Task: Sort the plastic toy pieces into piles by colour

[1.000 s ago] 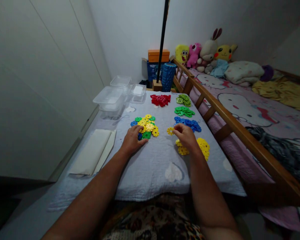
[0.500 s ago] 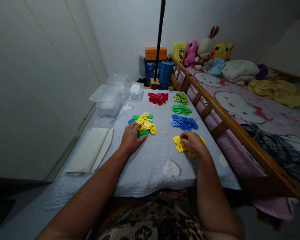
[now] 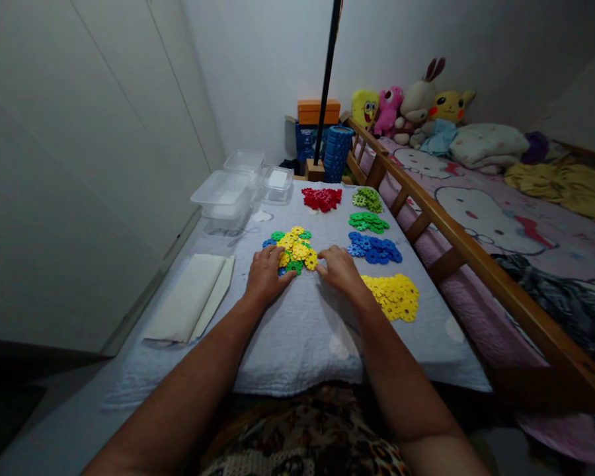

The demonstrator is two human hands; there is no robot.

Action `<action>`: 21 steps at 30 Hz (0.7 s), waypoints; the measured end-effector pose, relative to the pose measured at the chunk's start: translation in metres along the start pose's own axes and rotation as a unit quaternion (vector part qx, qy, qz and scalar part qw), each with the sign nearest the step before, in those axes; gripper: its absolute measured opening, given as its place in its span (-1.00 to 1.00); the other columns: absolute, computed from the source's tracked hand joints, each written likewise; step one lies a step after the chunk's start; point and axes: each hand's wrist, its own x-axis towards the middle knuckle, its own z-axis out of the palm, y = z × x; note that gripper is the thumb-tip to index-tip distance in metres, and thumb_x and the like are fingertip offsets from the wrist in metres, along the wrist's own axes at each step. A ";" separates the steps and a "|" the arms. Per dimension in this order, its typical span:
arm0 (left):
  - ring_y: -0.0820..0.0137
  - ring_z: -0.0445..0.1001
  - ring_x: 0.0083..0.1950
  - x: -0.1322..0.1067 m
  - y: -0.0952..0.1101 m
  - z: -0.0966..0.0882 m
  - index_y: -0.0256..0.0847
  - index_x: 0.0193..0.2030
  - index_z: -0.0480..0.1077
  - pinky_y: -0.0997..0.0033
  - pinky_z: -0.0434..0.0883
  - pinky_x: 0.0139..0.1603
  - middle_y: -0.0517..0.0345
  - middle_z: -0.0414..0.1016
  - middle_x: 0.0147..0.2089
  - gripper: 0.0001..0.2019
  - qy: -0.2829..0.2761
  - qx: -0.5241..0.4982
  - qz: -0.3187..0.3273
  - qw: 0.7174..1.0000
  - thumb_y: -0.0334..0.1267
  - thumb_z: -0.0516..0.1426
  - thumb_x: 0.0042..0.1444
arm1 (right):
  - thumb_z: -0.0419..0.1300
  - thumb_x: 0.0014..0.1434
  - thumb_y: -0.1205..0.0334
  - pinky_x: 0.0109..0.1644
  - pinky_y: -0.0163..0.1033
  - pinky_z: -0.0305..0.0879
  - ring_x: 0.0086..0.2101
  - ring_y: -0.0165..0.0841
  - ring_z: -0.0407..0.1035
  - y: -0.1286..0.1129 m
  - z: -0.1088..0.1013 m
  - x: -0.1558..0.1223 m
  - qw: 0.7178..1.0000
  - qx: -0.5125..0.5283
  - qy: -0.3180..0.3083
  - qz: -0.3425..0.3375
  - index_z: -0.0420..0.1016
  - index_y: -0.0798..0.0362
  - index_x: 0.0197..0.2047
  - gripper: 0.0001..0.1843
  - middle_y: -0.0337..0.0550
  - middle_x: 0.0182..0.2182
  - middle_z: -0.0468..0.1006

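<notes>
A mixed pile of flower-shaped plastic discs point(image 3: 299, 251), mostly yellow with some green and blue, lies mid-table. My left hand point(image 3: 268, 272) rests against its left side, thumb apart from the fingers. At the pile's right edge is my right hand point(image 3: 341, 270), its thumb and curved fingers apart beside a yellow disc. Sorted piles lie to the right: yellow discs point(image 3: 396, 299) nearest me, partly behind my right forearm, then blue discs point(image 3: 375, 248), green discs point(image 3: 369, 222) and light green discs point(image 3: 367, 199). Red discs point(image 3: 321, 199) form another pile at the back.
Clear plastic containers point(image 3: 221, 192) stand at the table's back left. A folded cream sheet point(image 3: 186, 297) lies at the left. Along the right side runs a wooden bed rail point(image 3: 436, 221). Behind the table rise a black pole point(image 3: 328, 79) and a blue textured cylinder point(image 3: 337, 153).
My right hand has moved left from the yellow pile to the mixed pile, uncovering more of the yellow discs. My left hand stays at the mixed pile. The camera view has shifted slightly.
</notes>
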 end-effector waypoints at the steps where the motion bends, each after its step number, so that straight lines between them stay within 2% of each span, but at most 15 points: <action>1: -0.02 0.36 0.26 0.000 0.000 -0.001 -0.15 0.23 0.34 -0.02 0.30 0.30 -0.14 0.42 0.24 -0.40 0.000 0.000 -0.001 1.000 -0.06 0.32 0.06 | 0.20 0.30 0.16 0.13 -0.12 0.21 0.02 -0.13 0.34 -0.006 0.006 0.004 1.000 0.001 0.010 0.006 0.57 0.08 0.07 -0.68 0.08 0.01 0.53; 4: -0.02 0.35 0.27 0.000 0.001 -0.004 -0.18 0.22 0.34 -0.01 0.30 0.30 -0.15 0.42 0.23 -0.40 -0.001 0.002 -0.004 1.000 -0.06 0.32 0.06 | 0.19 0.32 0.13 0.14 -0.11 0.22 0.03 -0.11 0.31 -0.012 0.022 0.010 0.999 0.010 0.024 0.029 0.54 0.10 0.09 -0.66 0.10 0.03 0.50; 8: -0.02 0.34 0.26 0.001 0.001 -0.005 -0.20 0.18 0.38 0.00 0.32 0.28 -0.17 0.41 0.23 -0.43 -0.012 0.011 -0.010 1.000 -0.03 0.32 0.06 | 0.21 0.31 0.17 0.14 -0.12 0.21 0.04 -0.11 0.30 -0.008 0.033 0.009 0.999 0.020 0.027 0.028 0.54 0.10 0.07 -0.68 0.08 0.03 0.49; 14: 0.00 0.36 0.21 -0.001 0.001 -0.006 -0.13 0.13 0.42 0.00 0.33 0.25 -0.11 0.42 0.21 -0.47 -0.016 0.024 -0.024 0.999 0.00 0.33 0.05 | 0.21 0.28 0.27 0.09 -0.18 0.21 -0.02 -0.19 0.34 0.002 0.036 0.008 0.998 0.055 0.037 0.019 0.56 0.09 -0.03 -0.78 0.05 -0.07 0.54; 18: 0.01 0.37 0.16 -0.001 0.001 -0.009 -0.13 0.13 0.42 0.02 0.36 0.20 -0.10 0.42 0.14 -0.46 -0.024 0.032 -0.034 0.999 0.02 0.33 0.04 | 0.14 0.27 0.36 -0.01 -0.23 0.22 -0.14 -0.26 0.40 0.005 0.035 0.007 0.991 0.132 0.032 0.015 0.58 0.09 -0.17 -0.83 -0.02 -0.19 0.60; 21: 0.04 0.40 0.11 -0.001 0.001 -0.010 -0.14 0.12 0.42 0.06 0.38 0.17 -0.09 0.43 0.08 -0.48 -0.034 0.025 -0.039 0.998 0.01 0.32 0.06 | 0.15 0.22 0.37 -0.10 -0.25 0.23 -0.25 -0.30 0.41 0.008 0.032 0.004 0.974 0.213 0.059 0.038 0.56 0.07 -0.09 -0.78 -0.13 -0.30 0.59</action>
